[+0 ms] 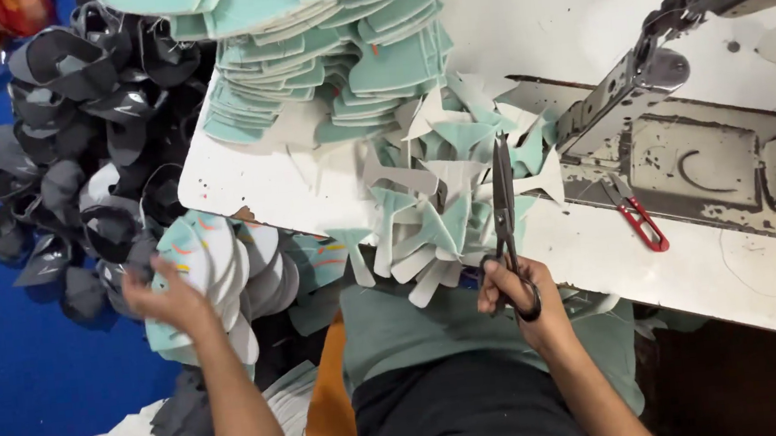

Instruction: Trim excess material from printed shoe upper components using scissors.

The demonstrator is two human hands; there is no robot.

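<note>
You sit in a sewing workshop: a scuffed white worktable (577,10) carries an industrial sewing machine (668,68) at its right end. Stacks of mint-green cut fabric pieces (325,53) lie left of the machine, and heaps of grey cut parts (86,133) crowd the blue floor (4,369) beyond the table's left edge.

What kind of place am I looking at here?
Probably a shoe-part sewing workshop: a sewing machine on a white table, stacks of teal cut pieces, and scissors in the right hand.
</note>
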